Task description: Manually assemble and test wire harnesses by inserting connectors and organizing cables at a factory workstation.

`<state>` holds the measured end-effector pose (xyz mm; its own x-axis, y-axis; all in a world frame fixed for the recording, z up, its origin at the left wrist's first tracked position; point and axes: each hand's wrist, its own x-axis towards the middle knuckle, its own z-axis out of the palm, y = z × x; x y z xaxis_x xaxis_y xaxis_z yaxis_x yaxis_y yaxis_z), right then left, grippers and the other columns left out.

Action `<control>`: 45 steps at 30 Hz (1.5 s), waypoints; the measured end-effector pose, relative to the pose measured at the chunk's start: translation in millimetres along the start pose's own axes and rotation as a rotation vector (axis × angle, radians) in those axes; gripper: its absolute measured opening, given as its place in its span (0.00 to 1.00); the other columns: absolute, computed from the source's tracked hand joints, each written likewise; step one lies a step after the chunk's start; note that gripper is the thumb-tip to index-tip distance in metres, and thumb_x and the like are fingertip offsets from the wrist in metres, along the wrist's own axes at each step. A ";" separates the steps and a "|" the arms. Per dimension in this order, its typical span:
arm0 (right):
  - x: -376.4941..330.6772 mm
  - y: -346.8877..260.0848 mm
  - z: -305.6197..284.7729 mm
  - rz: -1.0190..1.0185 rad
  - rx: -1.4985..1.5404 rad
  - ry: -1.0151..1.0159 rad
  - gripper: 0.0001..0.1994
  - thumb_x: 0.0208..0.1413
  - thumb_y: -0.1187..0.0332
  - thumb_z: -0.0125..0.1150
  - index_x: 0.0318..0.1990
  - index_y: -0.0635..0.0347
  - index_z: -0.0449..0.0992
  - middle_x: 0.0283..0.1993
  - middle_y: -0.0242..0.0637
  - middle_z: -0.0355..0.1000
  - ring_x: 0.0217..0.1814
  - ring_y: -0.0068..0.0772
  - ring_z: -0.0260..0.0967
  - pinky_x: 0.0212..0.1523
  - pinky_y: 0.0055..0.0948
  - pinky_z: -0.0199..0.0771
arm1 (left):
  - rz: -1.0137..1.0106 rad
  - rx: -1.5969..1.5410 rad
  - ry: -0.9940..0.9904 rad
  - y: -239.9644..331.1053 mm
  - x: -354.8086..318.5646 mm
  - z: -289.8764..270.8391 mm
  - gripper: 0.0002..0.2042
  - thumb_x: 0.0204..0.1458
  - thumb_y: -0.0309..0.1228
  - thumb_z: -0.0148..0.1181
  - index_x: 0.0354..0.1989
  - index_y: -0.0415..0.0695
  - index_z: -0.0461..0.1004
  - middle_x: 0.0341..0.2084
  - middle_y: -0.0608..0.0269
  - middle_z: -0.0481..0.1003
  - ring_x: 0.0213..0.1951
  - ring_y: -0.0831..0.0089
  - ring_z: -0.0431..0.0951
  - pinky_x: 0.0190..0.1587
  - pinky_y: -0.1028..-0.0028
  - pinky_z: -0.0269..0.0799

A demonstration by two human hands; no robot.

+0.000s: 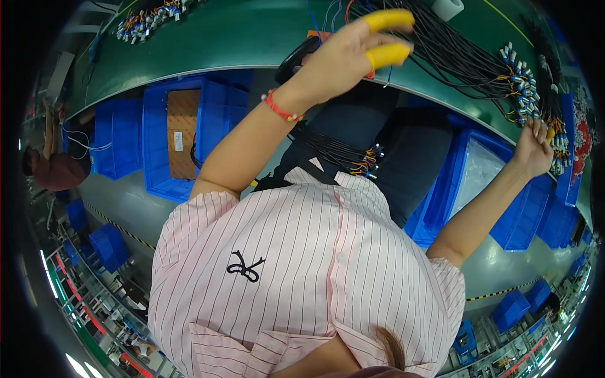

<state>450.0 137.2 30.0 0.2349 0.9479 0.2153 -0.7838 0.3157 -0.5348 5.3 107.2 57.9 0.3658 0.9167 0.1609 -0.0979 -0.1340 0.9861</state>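
Observation:
My left hand (346, 60) is raised over the near edge of the green bench, with yellow finger cots on two fingers. Its fingers are stretched out and apart, and I see nothing held in them. Beyond the fingertips, a thick bundle of black cables (450, 60) lies across the bench. White connectors (522, 85) with orange and yellow wires gather at its right end. My right hand (534, 151) reaches to those connectors with its fingers curled together; what they pinch is hidden. Across my lap rests a smaller bundle of black cables (331, 146) with similar ends.
The green bench (233, 38) carries another heap of wired connectors (148, 22) at the far left. A black rounded object (296, 61) sits at the bench edge beside my left wrist. Blue bins (173, 142) stand below the bench on both sides. Another person (60, 157) works at the far left.

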 end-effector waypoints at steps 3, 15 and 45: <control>20.6 8.4 -5.3 0.019 -0.115 0.088 0.15 0.32 0.73 0.47 0.32 0.69 0.63 0.24 0.39 0.51 0.31 0.33 0.48 0.43 0.36 0.50 | -0.171 -0.035 -0.259 -38.8 -35.0 3.6 0.15 0.60 0.29 0.53 0.53 0.39 0.71 0.44 0.60 0.76 0.46 0.72 0.77 0.49 0.75 0.71; 77.7 39.7 -24.3 0.023 -0.282 0.098 0.21 0.41 0.72 0.44 0.43 0.81 0.66 0.28 0.45 0.58 0.34 0.37 0.55 0.43 0.33 0.57 | 0.002 0.967 -0.412 -122.3 -118.0 32.9 0.11 0.45 0.26 0.62 0.38 0.38 0.79 0.35 0.60 0.70 0.41 0.63 0.69 0.46 0.68 0.66; -149.7 45.6 -30.0 0.106 -0.014 0.512 0.10 0.62 0.70 0.54 0.42 0.71 0.70 0.28 0.34 0.61 0.31 0.25 0.59 0.37 0.27 0.64 | -0.381 -0.164 0.248 -58.0 -104.8 -25.8 0.12 0.57 0.24 0.55 0.49 0.37 0.74 0.38 0.62 0.76 0.39 0.76 0.75 0.47 0.76 0.72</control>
<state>396.4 11.1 -51.1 0.4086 0.8732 -0.2656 -0.8113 0.2142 -0.5440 -51.2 28.6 -17.2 0.1746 0.9537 -0.2450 -0.1515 0.2719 0.9503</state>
